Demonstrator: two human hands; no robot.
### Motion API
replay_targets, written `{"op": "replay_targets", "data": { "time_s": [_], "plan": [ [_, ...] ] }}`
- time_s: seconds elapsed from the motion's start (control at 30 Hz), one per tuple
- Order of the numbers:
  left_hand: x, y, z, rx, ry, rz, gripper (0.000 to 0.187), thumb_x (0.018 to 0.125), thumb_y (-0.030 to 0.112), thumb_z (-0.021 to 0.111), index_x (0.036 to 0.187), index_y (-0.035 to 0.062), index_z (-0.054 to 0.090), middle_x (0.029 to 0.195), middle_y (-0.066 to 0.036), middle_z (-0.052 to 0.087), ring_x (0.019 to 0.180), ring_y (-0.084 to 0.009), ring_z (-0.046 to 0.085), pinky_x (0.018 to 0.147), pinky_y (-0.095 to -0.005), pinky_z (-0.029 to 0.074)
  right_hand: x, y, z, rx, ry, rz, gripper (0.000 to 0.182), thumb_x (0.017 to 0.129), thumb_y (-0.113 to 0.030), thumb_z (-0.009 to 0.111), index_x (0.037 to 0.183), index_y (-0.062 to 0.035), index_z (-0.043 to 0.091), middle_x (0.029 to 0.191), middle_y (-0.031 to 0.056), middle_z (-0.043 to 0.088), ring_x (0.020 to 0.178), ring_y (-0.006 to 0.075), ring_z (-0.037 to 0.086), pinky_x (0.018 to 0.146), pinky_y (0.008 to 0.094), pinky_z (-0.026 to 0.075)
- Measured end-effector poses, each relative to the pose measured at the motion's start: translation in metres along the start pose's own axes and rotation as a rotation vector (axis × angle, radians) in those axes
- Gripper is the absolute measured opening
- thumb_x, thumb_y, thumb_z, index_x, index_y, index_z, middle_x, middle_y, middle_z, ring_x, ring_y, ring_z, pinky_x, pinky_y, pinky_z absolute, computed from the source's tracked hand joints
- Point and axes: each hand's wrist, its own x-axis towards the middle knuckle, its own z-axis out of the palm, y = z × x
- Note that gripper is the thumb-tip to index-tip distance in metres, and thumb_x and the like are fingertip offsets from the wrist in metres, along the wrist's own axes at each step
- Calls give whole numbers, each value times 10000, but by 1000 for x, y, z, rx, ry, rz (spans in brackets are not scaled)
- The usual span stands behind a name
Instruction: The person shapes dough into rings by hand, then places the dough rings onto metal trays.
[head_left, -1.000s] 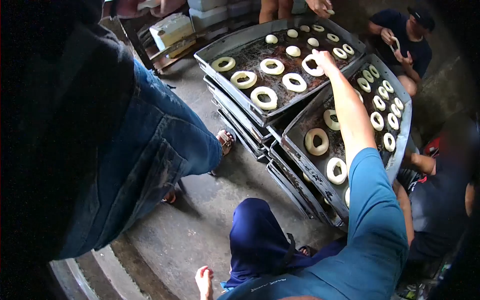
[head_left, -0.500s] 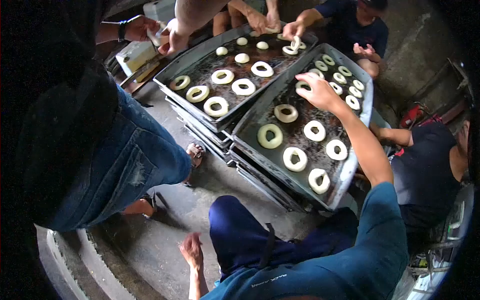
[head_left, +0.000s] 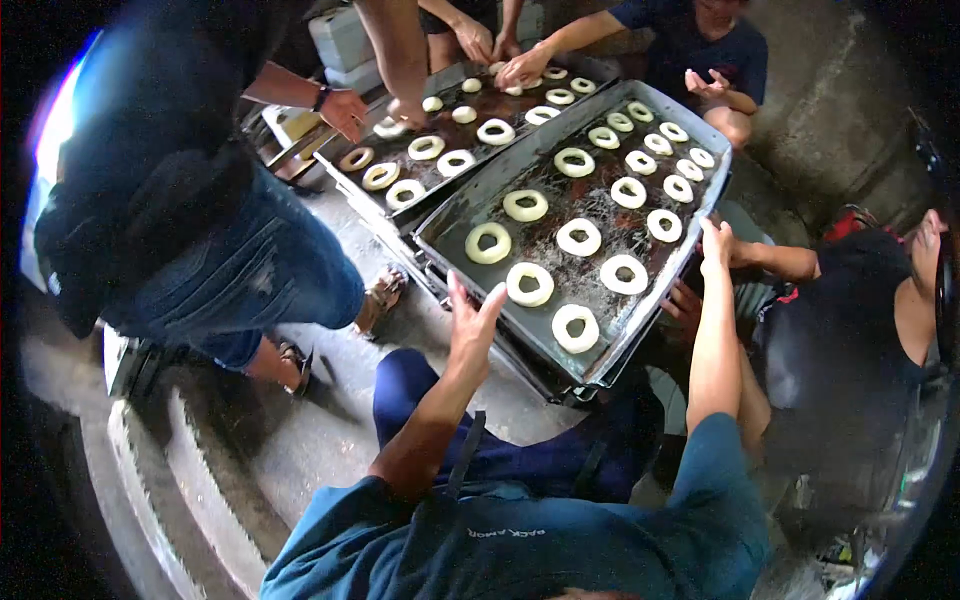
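Ring-shaped dough pieces lie in rows on a dark, worn rectangular baking tray in front of me. At its near left corner is my left hand, fingers spread and thumb apart, close to the rim. My right hand grips the tray's right rim, its fingers partly hidden. Below that rim another person's hand shows beside the tray. More trays are stacked underneath.
A second tray at the left holds dough rings and round dough balls; several people's hands work over it. A standing person in jeans is at my left. Someone in a dark top sits at my right. Concrete steps lie lower left.
My right hand has left the dough rings and moved to the tray's right rim. My left hand has risen from low down to the near left corner. The view has shifted.
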Motion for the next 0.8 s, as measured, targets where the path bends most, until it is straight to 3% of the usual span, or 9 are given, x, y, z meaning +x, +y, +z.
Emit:
{"op": "replay_targets", "data": {
  "time_s": [0.03, 0.13, 0.17, 0.2, 0.27, 0.4, 0.6, 0.67, 0.8],
  "plan": [
    [-1, 2, 7, -47, -46, 47, 1020, 804, 288, 695, 1473, 133, -59, 1489, -176, 167, 1284, -302, 343, 1009, -441, 328, -19, -10, 12, 40, 145, -38, 734, 741, -270, 706, 1274, 135, 407, 1186, 230, 558, 1086, 288, 532, 908, 337, 408],
    [2, -23, 15, 118, 61, 224, 1074, 777, 95, 694, 1454, 74, -139, 1429, -191, 272, 1246, -258, 383, 1021, -354, 346, -16, -8, 17, -31, 17, -125, 506, 700, -217, 715, 1064, 108, 579, 1026, 190, 629, 953, 267, 585, 854, 361, 437],
    [11, -42, 13, 116, 62, 217, 1066, 778, 73, 673, 1451, 73, -153, 1420, -192, 284, 1216, -254, 405, 1007, -347, 354, -7, -2, 20, -91, 111, -193, 384, 684, -153, 682, 974, 82, 588, 908, 139, 618, 831, 224, 558, 773, 348, 442],
    [9, -37, 14, 115, 63, 210, 1058, 778, 50, 651, 1448, 73, -167, 1411, -192, 295, 1187, -250, 428, 994, -340, 363, -10, -5, 17, 3, 3, -134, 304, 669, -102, 645, 916, 60, 575, 850, 118, 589, 782, 209, 529, 729, 347, 435],
    [2, -32, 17, -25, 43, 60, 1023, 717, -49, 542, 1452, 64, -161, 1352, -167, 352, 946, -199, 486, 799, -287, 439, -11, -4, 16, 35, -51, -110, 280, 659, -84, 634, 894, 52, 567, 823, 107, 591, 759, 202, 534, 699, 336, 436],
    [-19, -14, 19, -136, 106, 56, 980, 686, -70, 518, 1470, 48, -58, 1240, -108, 436, 896, -147, 468, 719, -241, 425, -54, -47, 13, 39, 5, -152, 151, 617, -47, 602, 745, 21, 559, 704, 70, 565, 636, 175, 515, 593, 317, 417],
    [-18, -15, 26, -211, 107, 158, 839, 696, -89, 465, 1457, 56, 144, 1169, -87, 485, 899, -141, 486, 719, -225, 427, -56, -68, -1, 52, -15, -201, 227, 636, -67, 565, 834, 44, 565, 717, 56, 546, 650, 186, 509, 608, 316, 418],
    [-22, 2, 25, -140, 56, 3, 807, 715, -71, 459, 1449, 44, 143, 1242, -111, 449, 993, -142, 490, 808, -232, 429, -51, -71, -2, 45, -18, -231, 246, 649, -58, 558, 869, 54, 567, 719, 45, 541, 644, 181, 501, 600, 318, 409],
    [-21, 7, 34, -162, 133, -45, 758, 715, -77, 451, 1424, 37, 209, 1222, -104, 465, 1080, -165, 463, 908, -267, 405, -57, -87, -4, -19, -5, -125, 462, 713, -6, 533, 1166, 82, 538, 958, 115, 615, 843, 222, 580, 769, 332, 460]
  ]
}}
